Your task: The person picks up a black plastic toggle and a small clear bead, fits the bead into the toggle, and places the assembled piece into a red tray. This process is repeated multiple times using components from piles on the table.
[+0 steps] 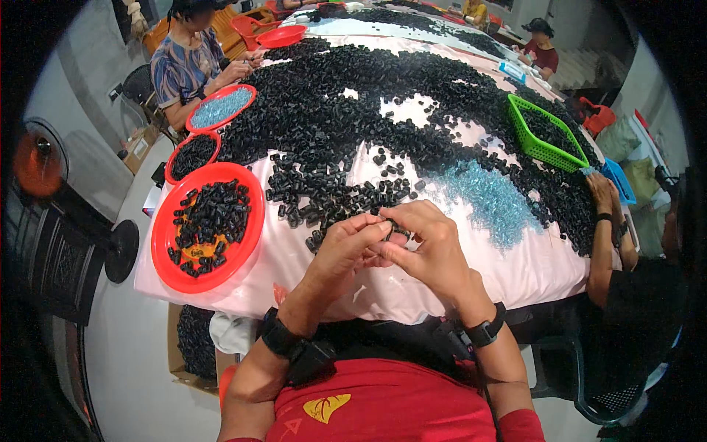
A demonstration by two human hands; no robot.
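Note:
Close to the table's near edge, my left hand (347, 241) and my right hand (426, 237) meet with fingertips together. Pinched between them is a small black plastic part (389, 229), mostly covered by my fingers. Whether a second tiny piece is in the grip I cannot make out. Just beyond my hands lie loose short black cylindrical parts (313, 193). To the right of them a heap of small clear bluish plastic pieces (492, 202) is spread on the pale pink cloth (471, 258). Left of my hands stands a round red tray (163, 250) with more black parts in it.
A large mound of black parts (317, 96) covers much of the table. Smaller red bowls (213, 151) line the left edge; a green basket (526, 140) stands at right. Co-workers sit at both sides, one person's hand (600, 193) near a blue tray (618, 180). A fan (121, 250) stands left.

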